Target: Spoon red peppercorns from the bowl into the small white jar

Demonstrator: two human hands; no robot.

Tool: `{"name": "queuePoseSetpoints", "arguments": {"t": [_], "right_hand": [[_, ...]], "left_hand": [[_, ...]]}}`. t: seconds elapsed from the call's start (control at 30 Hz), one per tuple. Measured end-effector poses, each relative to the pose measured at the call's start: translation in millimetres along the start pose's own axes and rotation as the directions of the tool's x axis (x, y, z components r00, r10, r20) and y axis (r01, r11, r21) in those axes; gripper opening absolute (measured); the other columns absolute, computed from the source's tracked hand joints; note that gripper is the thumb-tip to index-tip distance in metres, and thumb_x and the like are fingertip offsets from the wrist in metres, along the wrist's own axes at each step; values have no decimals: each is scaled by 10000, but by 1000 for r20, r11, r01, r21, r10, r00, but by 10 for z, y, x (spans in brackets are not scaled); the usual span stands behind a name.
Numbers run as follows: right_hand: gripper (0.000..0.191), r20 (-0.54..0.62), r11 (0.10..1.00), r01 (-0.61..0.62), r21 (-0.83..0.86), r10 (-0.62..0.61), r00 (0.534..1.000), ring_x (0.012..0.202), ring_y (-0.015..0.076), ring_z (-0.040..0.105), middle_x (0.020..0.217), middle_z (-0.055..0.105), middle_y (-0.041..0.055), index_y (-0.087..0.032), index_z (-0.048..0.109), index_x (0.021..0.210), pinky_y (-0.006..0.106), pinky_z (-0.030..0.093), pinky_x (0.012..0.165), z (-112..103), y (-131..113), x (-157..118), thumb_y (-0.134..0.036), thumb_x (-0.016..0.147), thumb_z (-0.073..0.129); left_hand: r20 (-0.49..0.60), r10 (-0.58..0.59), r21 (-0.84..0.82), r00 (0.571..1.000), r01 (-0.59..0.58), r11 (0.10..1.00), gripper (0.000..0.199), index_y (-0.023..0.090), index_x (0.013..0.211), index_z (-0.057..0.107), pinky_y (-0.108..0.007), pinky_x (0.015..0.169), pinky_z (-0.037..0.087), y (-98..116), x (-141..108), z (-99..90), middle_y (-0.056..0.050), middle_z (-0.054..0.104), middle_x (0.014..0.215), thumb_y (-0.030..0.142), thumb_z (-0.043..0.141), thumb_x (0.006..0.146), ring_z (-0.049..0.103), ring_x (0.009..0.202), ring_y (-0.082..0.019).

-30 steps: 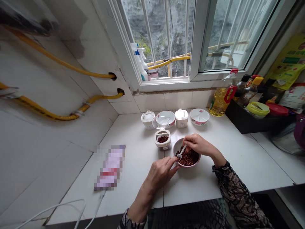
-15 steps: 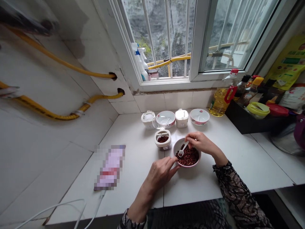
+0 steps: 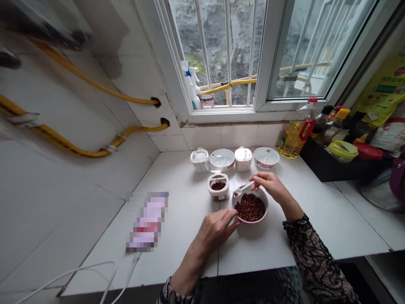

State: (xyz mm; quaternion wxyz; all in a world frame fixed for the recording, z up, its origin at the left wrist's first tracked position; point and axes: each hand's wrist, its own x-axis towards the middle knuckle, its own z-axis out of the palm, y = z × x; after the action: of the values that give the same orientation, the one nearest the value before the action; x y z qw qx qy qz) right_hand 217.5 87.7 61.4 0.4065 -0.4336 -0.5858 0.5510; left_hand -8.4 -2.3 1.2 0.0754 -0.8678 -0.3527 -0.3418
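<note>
A bowl point(image 3: 265, 215) with dark red dried bits point(image 3: 250, 207) stands on the white counter. My left hand point(image 3: 217, 227) grips its left rim between thumb and fingers. Pinched in my right hand point(image 3: 268, 184) is a small white spoon point(image 3: 243, 190), its scoop over the bowl's upper left edge with a few bits in it. Just left of the bowl sits an open container point(image 3: 218, 193) holding similar red bits, its clear lid raised.
Behind stand two white-topped containers point(image 3: 199, 160) point(image 3: 243, 159) and two flowered bowls point(image 3: 222, 159) point(image 3: 266, 158). An oil bottle point(image 3: 292, 137) and a black rack point(image 3: 322, 162) are at right. A blurred flat object point(image 3: 148, 221) with a cable lies left.
My right hand has lifted the spoon out of the red bits, up to the bowl's upper left rim. My left hand keeps its hold on the bowl. The view has shifted slightly.
</note>
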Motion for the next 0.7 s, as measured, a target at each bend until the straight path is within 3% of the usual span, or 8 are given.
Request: {"name": "queuePoseSetpoints", "arguments": {"t": [0.13, 0.23, 0.37, 0.43, 0.47, 0.6, 0.7], "right_hand": [[366, -129, 988, 152, -10, -152, 980, 598, 146, 624, 674, 724, 41, -163, 670, 851, 306, 520, 645, 149, -15, 12, -523, 785, 684], [265, -152, 943, 300, -148, -321, 935, 713, 175, 674, 780, 746, 54, -182, 661, 943, 327, 536, 708, 335, -12, -15, -435, 893, 600], [161, -5, 721, 499, -482, -571, 821, 794, 206, 672, 818, 749, 66, -200, 675, 932, 392, 504, 845, 516, 3, -56, -254, 945, 524], [165, 72, 620, 558, -551, -631, 772, 777, 211, 659, 799, 746, 64, -202, 675, 912, 414, 482, 878, 523, -13, -78, -220, 947, 515], [162, 68, 614, 560, -556, -639, 767, 778, 211, 659, 798, 744, 62, -204, 672, 919, 410, 482, 874, 500, -29, -91, -214, 950, 514], [159, -69, 744, 455, -489, -553, 831, 748, 188, 671, 818, 727, 48, -201, 657, 953, 326, 500, 740, 269, -107, -141, -228, 959, 500], [182, 6, 739, 382, -555, -456, 890, 713, 186, 640, 682, 687, 11, -206, 657, 882, 327, 475, 746, 75, -105, -149, -195, 942, 486]], "left_hand": [[10, 1, 4, 1000, -1, 1000, 192, 171, 1007, 566, -215, 509, 468, 16, 23, -23, 0, 624, 703, 321, 449, 1035, 618, 570, -129], [-1, 4, 6, 1000, -4, 1000, 213, 166, 1004, 567, -225, 492, 461, 22, 31, -23, -2, 619, 696, 320, 425, 1043, 613, 557, -137], [-27, 9, 23, 1000, -8, 1000, 251, 165, 991, 569, -236, 475, 446, 22, 31, -11, -2, 610, 677, 326, 386, 1054, 600, 536, -142], [-32, 8, 21, 999, -7, 1000, 234, 167, 989, 574, -234, 477, 443, 22, 29, -9, -2, 610, 675, 320, 406, 1048, 599, 537, -141], [-32, 7, 18, 999, -7, 1000, 221, 168, 991, 575, -233, 479, 444, 21, 28, -9, -2, 612, 678, 317, 420, 1044, 600, 541, -140], [-16, 7, 3, 1000, -7, 1000, 203, 166, 1008, 567, -232, 487, 448, 22, 31, -25, -1, 619, 695, 311, 428, 1042, 603, 553, -138], [-18, 14, 4, 1000, -14, 1000, 227, 168, 1012, 551, -237, 487, 444, 22, 37, -36, 2, 617, 694, 317, 386, 1056, 601, 551, -141]]}}
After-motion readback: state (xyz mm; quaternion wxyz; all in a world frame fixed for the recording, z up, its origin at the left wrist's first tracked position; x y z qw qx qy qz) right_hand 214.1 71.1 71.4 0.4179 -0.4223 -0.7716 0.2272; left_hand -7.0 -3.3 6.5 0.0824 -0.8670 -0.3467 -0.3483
